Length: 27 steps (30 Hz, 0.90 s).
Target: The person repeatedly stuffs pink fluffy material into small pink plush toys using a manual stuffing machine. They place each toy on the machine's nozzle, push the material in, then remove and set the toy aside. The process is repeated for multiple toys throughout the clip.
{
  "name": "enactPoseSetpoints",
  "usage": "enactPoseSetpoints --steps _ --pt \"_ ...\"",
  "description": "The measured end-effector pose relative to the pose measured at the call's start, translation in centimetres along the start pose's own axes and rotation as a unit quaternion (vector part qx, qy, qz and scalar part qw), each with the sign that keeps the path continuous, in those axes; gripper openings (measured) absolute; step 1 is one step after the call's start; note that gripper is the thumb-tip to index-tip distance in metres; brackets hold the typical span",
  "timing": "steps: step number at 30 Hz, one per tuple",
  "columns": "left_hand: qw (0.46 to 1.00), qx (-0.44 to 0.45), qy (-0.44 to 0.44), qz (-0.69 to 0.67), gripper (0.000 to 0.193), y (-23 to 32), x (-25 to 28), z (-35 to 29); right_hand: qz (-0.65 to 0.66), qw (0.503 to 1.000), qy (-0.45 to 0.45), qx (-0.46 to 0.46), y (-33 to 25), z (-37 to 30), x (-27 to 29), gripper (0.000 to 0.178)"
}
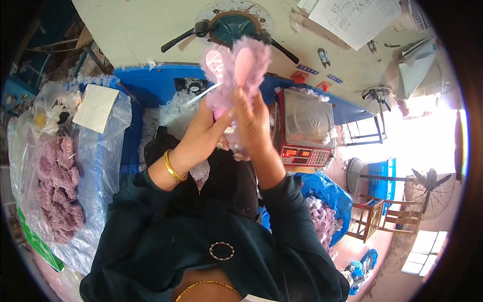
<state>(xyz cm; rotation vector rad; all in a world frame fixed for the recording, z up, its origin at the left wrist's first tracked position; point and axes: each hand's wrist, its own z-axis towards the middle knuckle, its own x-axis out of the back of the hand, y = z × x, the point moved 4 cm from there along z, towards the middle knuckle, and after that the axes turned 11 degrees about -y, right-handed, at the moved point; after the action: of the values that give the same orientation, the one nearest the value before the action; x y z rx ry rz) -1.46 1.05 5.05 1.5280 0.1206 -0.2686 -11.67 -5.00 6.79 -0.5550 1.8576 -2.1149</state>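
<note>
A fluffy mauve plush rabbit piece [229, 75] with two pink-lined ears is held up in front of my lap by both hands. My left hand [204, 128] grips its lower left side, with the thumb pressed against a small pink patch. My right hand [250, 121] wraps round its right side below the ear, the thumb pointing up. Pale lacing crosses the left ear. A thin white strip [204, 92] sticks out sideways by my left fingers. The palms hide much of the plush's lower part.
Ahead, a round fixture [234, 27] with two black handles sits on the bench [141, 30]. A red digital scale [307, 126] stands at the right. Mauve plush skins [58, 186] lie on plastic at the left. A blue bag [327, 189] holds more plush. White stuffing [171, 116] lies under the bench edge.
</note>
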Motion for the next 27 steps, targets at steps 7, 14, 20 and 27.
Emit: enactPoseSetpoints --steps 7,14,20,27 --pt "0.991 0.127 0.044 0.001 0.061 2.7 3.1 6.0 -0.058 0.997 0.035 -0.045 1.0 8.5 0.9 0.080" --pt "0.998 0.054 -0.003 -0.021 0.055 1.1 1.8 2.6 -0.033 0.998 0.038 -0.024 0.7 2.9 -0.2 0.058" --pt "0.998 0.051 -0.028 -0.015 0.051 -0.9 -0.5 -1.5 0.065 0.987 -0.123 0.076 0.7 -3.4 1.8 0.067" --pt "0.971 0.149 -0.174 -0.067 0.047 -4.7 -1.1 -4.2 -0.311 0.931 -0.023 -0.192 10.8 -1.9 20.8 0.072"
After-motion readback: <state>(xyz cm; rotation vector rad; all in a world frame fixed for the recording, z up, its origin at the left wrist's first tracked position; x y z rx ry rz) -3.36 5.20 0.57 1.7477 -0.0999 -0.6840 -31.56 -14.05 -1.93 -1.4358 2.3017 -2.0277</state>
